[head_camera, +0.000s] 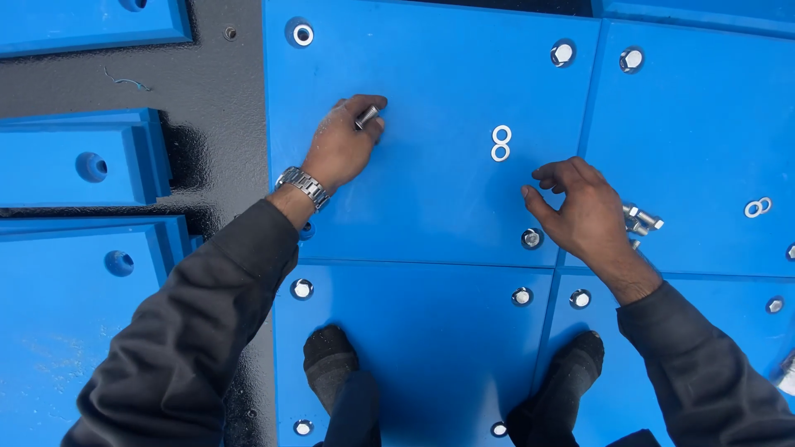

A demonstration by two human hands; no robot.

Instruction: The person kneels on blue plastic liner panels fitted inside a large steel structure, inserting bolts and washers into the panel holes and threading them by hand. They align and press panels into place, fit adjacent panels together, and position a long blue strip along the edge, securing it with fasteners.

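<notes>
the left hand (341,149) rests on a large blue panel (431,99), its fingers (368,106) curled together and clamped on a short silver bolt (365,117) that shows between thumb and forefinger near the upper left part of the panel; a metal watch (304,186) sits on that wrist above a dark sleeve. the right hand (584,211) hovers low over the same panel's right edge, its fingers (553,174) loosely bent and apart, holding nothing that can be seen. between the two hands lie two washers (501,142), touching each other, flat on the blue surface. just beside the right hand, on the neighbouring blue panel (704,141), lies a small heap of loose bolts (642,219), and farther right another pair of washers (757,207). a seated bolt (532,238) fills the hole near the right hand's thumb, and other corner holes around the panels hold bolt heads too. further blue blocks (79,157) with empty holes lie to the left on a black surface (219,99). two dark shoes (330,356) stand on the lower panel
</notes>
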